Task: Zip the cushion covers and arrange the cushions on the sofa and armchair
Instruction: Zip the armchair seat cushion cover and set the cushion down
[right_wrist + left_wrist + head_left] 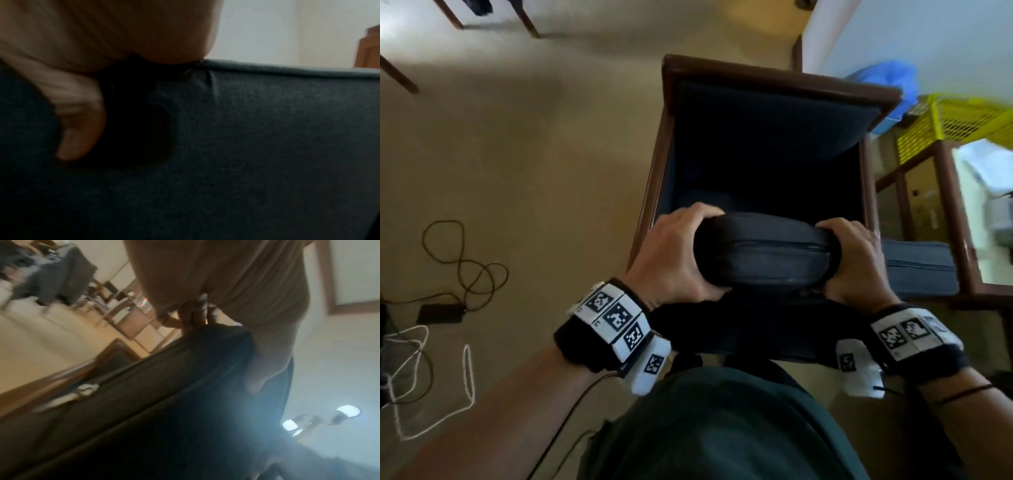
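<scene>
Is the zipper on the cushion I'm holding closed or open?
Closed, as far as visible: the zipper runs as one tight line across the cushion, no gap showing.

The cushion sits at the near edge of the armchair, between the left hand and the right hand. A second cushion lies just right of it. Cables lie on the floor to the left.

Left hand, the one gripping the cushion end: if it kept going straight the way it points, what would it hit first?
Probably the armchair: the left hand, gripping the dark cushion, points toward its dark seat and backrest, though depth is unclear.
</scene>
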A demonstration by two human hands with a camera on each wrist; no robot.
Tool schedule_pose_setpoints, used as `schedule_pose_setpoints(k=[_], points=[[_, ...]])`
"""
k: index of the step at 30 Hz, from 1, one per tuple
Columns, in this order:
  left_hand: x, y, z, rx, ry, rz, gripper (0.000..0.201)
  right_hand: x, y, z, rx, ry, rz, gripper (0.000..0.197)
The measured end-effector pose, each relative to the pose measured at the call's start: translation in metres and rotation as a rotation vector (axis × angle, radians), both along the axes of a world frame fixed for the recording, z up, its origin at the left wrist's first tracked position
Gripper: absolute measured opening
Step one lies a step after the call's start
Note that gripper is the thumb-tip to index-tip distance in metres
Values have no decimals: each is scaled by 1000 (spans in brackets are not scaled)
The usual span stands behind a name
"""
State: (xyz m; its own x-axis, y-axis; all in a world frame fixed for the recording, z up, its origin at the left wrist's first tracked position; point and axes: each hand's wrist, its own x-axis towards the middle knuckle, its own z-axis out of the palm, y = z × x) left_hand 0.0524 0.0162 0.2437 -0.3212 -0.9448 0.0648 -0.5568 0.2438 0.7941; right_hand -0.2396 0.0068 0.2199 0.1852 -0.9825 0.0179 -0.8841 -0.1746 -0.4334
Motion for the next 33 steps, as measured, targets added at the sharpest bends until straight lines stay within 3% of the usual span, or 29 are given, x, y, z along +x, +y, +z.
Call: schedule_pose_setpoints(k=[4,6,8,11,13,16,18,23,26,28,30,33], points=[[-46,-21,85,-204,99,-111,82,-38,8,44,-81,-384,-88,92],[-66,-31,120,-269,59,-171,85,-46,11,46,-87,-562,-115,93],[-87,-42,136,-268,-94,-214,92,-51,10,32,-50,-653,-139,104],[-127,-54,106,-199,-518,-320,100,-51,10,12,58,-723,-108,110],[-149,-46,64,-106,-694,-401,104,-47,8,12,92,-675,-27,112],[-167,-24,25,-172,-596,-375,106,-61,7,11,87,-612,74,113],[-166,-23,19,-157,-554,-343,106,-86,11,7,105,-582,51,111],[-100,-41,15,-148,-783,-214,117,-147,33,2,185,-563,-52,100],[-63,-51,17,-98,-854,-86,115,-153,30,9,245,-498,-75,99],[-56,-52,15,-84,-851,-33,108,-146,19,22,299,-305,-59,101],[-57,-48,8,-111,-778,2,97,-132,9,42,333,10,-2,104],[-73,-39,9,-247,-667,18,84,-88,-1,63,264,358,132,118]])
